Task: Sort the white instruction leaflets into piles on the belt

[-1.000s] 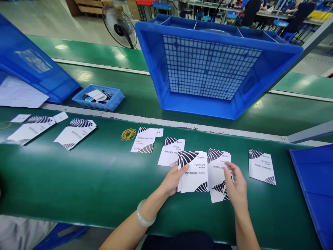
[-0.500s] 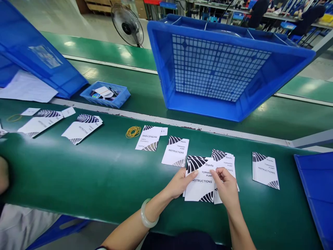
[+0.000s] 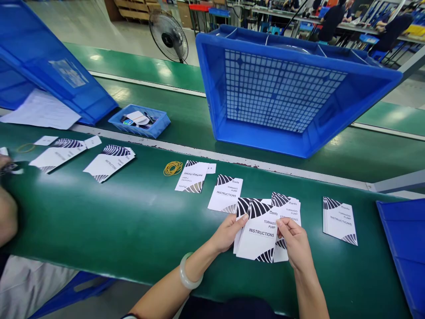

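Note:
My left hand pinches the left edge of several stacked white instruction booklets, thumb on top. My right hand grips the right edge of the top instruction booklet, which is shifted right of those under it. Partly behind my right hand lies a pile of matching booklets on the green table. A booklet stack rests just left of the held ones, and another stack sits farther right. An upside-down booklet with a white slip under it lies beside yellow rubber bands.
A large blue crate stands tilted behind the table. Another blue bin is at right. Farther left are booklet piles, a small blue basket, papers and a co-worker's arm.
My right hand has moved slightly right and down with the top booklet, baring the booklet beneath at its left. The view has shifted a little; a co-worker's hand now shows at far left.

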The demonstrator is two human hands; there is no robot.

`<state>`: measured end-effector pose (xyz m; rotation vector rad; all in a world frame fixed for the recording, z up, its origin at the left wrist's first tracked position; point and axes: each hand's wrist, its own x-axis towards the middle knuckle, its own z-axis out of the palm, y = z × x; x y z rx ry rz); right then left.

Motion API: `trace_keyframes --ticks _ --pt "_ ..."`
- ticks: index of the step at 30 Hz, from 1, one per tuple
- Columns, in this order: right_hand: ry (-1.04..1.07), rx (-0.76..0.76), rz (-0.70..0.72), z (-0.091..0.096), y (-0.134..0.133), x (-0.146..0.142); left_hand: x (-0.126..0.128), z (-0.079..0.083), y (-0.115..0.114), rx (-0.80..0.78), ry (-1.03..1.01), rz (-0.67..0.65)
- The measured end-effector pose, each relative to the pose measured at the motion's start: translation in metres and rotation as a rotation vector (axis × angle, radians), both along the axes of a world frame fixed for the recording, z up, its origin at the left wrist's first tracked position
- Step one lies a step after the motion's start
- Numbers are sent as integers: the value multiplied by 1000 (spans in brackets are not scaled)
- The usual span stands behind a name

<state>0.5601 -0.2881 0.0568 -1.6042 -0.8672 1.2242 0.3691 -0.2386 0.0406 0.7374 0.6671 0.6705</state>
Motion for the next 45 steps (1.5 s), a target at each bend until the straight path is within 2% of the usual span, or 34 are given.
trace_keyframes --ticks 5,8,13,17,19,21,23,25,26,29,31,36,41,45 --pt "168 -18 23 -7 -2 2 2 -5 -1 -16 -54 -13" --pt "101 -4 -10 -7 -3 3 3 -7 -1 -25 -66 8" --pt "-154 50 -204 4 -6 7 3 -9 2 -23 40 134" --pt "-78 52 -399 10 -7 25 1 -5 8 -34 104 267" --pt "-79 35 -440 9 -4 37 0 -2 11 -44 113 308" --pt "-147 -5 -409 4 0 46 -1 0 13 -50 106 328" --pt "-342 -12 -357 0 5 47 -2 0 14 -49 103 327" --pt "-546 17 -312 -1 9 38 -1 -2 12 -44 105 299" --pt "-572 30 -273 -1 11 30 0 -3 10 -39 104 279" --pt "-355 26 -100 1 13 3 4 -6 6 -8 94 201" --pt "-209 11 -35 2 14 -10 6 -8 4 19 97 142" --pt "-33 -9 -73 2 11 -15 6 -11 1 97 96 103" --pt "33 -2 -105 8 7 -12 3 -10 0 93 73 74" --pt "45 -27 -157 12 2 -2 0 -7 3 154 138 145"
